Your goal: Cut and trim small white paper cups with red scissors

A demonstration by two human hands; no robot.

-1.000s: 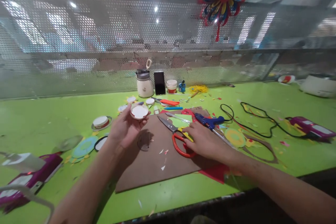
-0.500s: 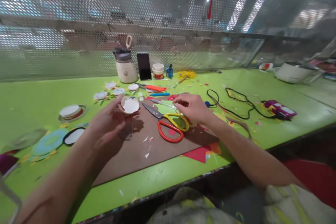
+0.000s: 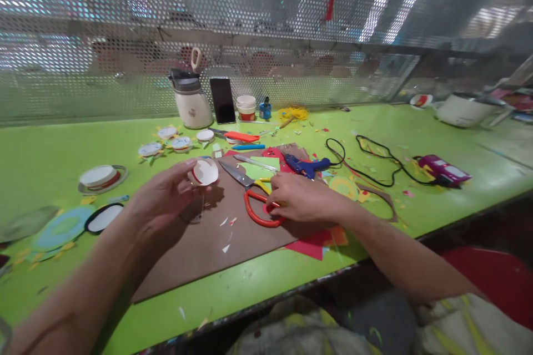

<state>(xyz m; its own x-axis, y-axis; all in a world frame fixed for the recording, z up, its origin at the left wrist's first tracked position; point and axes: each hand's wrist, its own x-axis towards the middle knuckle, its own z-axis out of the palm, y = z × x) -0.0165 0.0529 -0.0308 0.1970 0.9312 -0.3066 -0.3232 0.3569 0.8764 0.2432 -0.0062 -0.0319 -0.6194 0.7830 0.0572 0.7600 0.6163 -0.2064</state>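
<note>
My left hand [image 3: 166, 199] holds up a small round white disc with a red rim [image 3: 204, 172] above the brown cardboard sheet [image 3: 216, 244]. My right hand [image 3: 297, 202] lies on the red-and-yellow handles of the scissors [image 3: 254, 199], fingers curled over them. The scissors lie on the cardboard with the blades pointing away to the left. A blue glue gun [image 3: 306, 165] rests just beyond my right hand.
A green table [image 3: 50, 161] carries paper circles [image 3: 62, 227], a taped lid [image 3: 100, 177], a white jug [image 3: 189, 102], a black phone [image 3: 222, 101], cups [image 3: 246, 107], a black cable [image 3: 366, 158] and a purple tool [image 3: 443, 171]. Perforated metal mesh [image 3: 125, 39] stands behind.
My right hand moved back from the far paper strips down onto the scissor handles. The left hand kept the disc and drifted slightly left. The camera tilted a little.
</note>
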